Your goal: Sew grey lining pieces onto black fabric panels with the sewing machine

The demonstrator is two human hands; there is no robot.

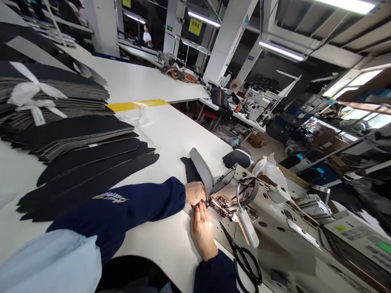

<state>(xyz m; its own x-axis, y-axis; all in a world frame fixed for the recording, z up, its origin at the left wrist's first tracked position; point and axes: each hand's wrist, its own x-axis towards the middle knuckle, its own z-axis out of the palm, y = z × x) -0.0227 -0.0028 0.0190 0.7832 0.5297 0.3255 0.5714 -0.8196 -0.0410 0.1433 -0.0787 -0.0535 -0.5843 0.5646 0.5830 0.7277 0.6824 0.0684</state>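
At the needle area of a sewing machine (pixel 227 203), my two hands are close together on a dark fabric piece (pixel 191 170). A stiff grey strip (pixel 202 171) stands up from it, curving in beside the presser foot. My left hand (pixel 195 193) is closed on the fabric, its fingertips partly hidden. Just nearer to me, my right hand (pixel 203 230) has its fingers together, pinching the fabric edge by the needle; its thumb shows at the left side. Black-handled scissors (pixel 244 260) lie to the right of my right hand, touched by neither hand.
Stacks of dark cut fabric (pixel 76 134) cover the table's left side, one bundle tied with a white strip (pixel 33 93). A small lamp (pixel 247 228) hangs from the machine. A rolled dark piece (pixel 236 158) lies behind it. Far back, a person (pixel 147 37) is at another table.
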